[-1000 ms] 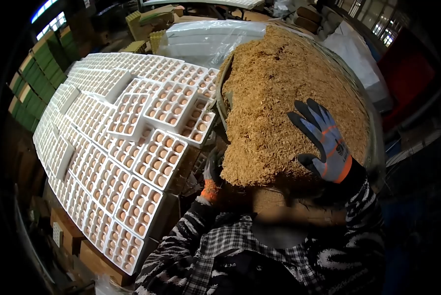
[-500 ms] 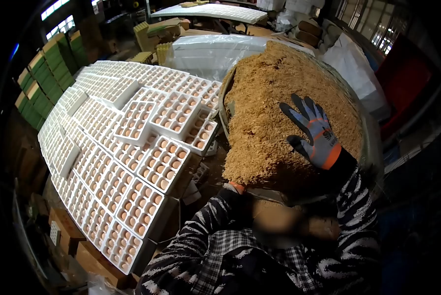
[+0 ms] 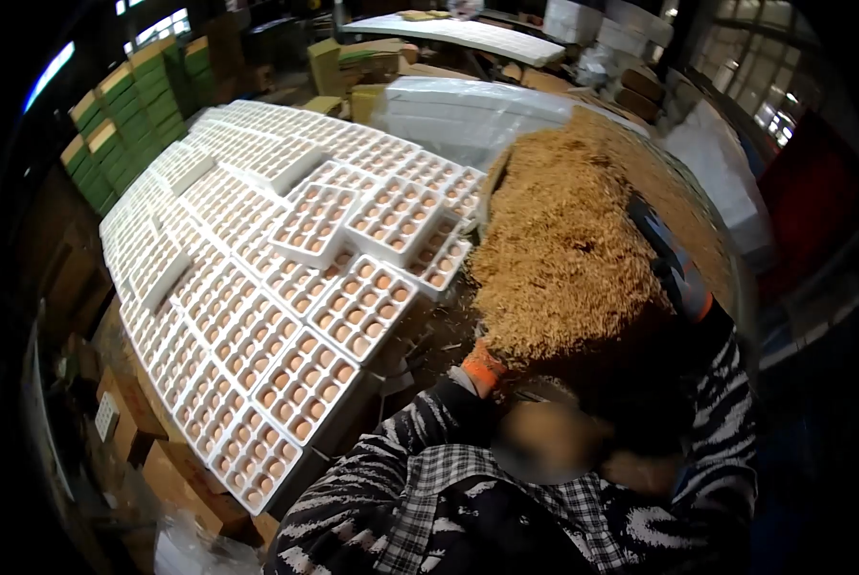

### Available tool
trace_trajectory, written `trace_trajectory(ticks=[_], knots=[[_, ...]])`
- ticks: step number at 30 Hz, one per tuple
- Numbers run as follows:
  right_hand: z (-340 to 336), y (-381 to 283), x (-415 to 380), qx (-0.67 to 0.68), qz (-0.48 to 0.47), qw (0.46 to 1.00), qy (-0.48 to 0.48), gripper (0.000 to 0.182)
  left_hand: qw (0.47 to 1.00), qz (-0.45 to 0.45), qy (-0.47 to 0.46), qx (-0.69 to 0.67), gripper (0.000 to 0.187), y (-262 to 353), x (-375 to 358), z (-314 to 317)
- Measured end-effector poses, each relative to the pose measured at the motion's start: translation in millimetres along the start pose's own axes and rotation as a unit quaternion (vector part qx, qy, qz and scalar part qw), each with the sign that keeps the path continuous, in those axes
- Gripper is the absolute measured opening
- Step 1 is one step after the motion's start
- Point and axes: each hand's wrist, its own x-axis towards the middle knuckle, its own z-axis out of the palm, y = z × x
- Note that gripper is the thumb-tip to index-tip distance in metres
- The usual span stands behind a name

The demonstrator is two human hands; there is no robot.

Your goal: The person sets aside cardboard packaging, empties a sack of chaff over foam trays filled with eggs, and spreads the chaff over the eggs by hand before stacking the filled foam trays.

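A heap of loose tan chaff, like rice husk or sawdust, lies in front of me in a wide container. Against its right side stands my right hand in a grey and black glove, turned edge-on with the fingers stretched out. My left hand is at the heap's lower left edge; only its orange cuff shows well, and the fingers are hidden by the chaff. To the left, white trays full of brown eggs cover a broad surface. Some trays rest raised on top of others.
Green and tan stacks stand at the back left. A plastic-wrapped white block sits behind the heap, with another white-topped table farther back. Cardboard boxes are at the lower left. A red panel rises at the right.
My right hand has gone from lying flat over the chaff to edge-on at its right side, and the heap is narrower there. More of my left cuff shows. The view has shifted.
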Motion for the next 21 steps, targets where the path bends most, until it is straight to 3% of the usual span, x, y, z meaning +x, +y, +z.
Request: trace_trajectory(ticks=[4, 7, 9, 11, 13, 15, 16, 19, 21], knots=[[38.6, -52.5, 69.8, -0.009, -0.075, 0.997, -0.006, 0.068, 0.995, -0.031, 0.091, 0.001, 0.06, 11.8, -65.2, -39.8], [73.3, -106.6, 140.9, -0.065, -0.08, 0.985, -0.135, 0.066, 0.981, -0.043, 0.186, -0.026, 0.061, 21.9, -104.9, -78.1], [120.8, -126.3, 207.1, -0.03, -0.127, 0.975, -0.182, 0.066, 0.964, -0.025, 0.262, -0.046, 0.062, 38.9, -122.3, -110.7], [174.8, -153.0, 287.7, 0.15, -0.202, 0.94, -0.23, 0.054, 0.937, 0.025, 0.345, -0.049, 0.063, 70.0, -127.0, -160.3], [195.5, -194.3, 339.2, 0.208, -0.227, 0.93, -0.201, 0.053, 0.902, 0.103, 0.419, -0.035, 0.064, 126.7, -120.3, -236.9], [192.8, -244.9, 348.5, 0.148, -0.27, 0.95, -0.046, 0.055, 0.865, 0.173, 0.469, -0.04, 0.065, 200.1, -104.0, -315.1], [185.8, -260.4, 342.0, 0.157, -0.272, 0.949, -0.028, 0.055, 0.853, 0.19, 0.48, -0.071, 0.066, 232.6, -98.3, -348.3], [198.6, -263.4, 307.4, 0.045, -0.287, 0.957, -0.019, 0.057, 0.836, 0.21, 0.471, -0.186, 0.067, 284.6, -83.3, -423.2], [213.1, -243.2, 253.5, -0.014, -0.249, 0.967, -0.061, 0.059, 0.853, 0.179, 0.423, -0.249, 0.068, 262.9, -81.2, -434.2]])
